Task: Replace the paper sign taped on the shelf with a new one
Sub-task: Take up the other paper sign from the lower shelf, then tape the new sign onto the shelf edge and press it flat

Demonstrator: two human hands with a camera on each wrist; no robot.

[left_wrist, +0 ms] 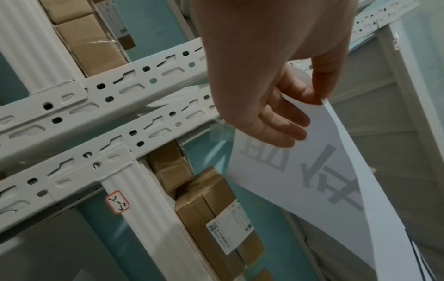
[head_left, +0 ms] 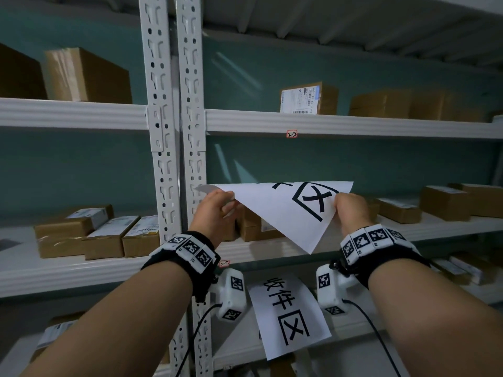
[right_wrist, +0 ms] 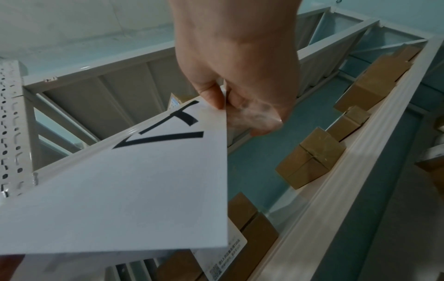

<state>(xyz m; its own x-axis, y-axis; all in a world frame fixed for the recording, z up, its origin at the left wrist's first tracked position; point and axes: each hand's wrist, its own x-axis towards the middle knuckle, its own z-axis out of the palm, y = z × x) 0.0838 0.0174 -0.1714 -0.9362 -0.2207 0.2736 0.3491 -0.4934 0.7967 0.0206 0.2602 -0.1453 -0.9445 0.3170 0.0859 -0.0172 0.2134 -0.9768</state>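
I hold a white paper sign [head_left: 283,210] with large black characters, tilted, in front of the middle shelf [head_left: 272,248]. My left hand [head_left: 230,202] pinches its left corner, where a strip of clear tape [head_left: 204,188] sticks out. My right hand [head_left: 337,205] pinches the right edge beside the printed character. The left wrist view shows thumb and finger of the left hand [left_wrist: 312,100] on the sheet [left_wrist: 312,180], print showing through. In the right wrist view, the right hand [right_wrist: 223,104] grips the sheet [right_wrist: 134,190]. A second sign [head_left: 288,314] sits below the shelf beam, between my wrists.
Two perforated white uprights [head_left: 174,131] stand just left of my left hand. Cardboard parcels [head_left: 95,235] line the shelves on both sides and behind the held sheet. Small red-edged labels [head_left: 291,134] mark the beams.
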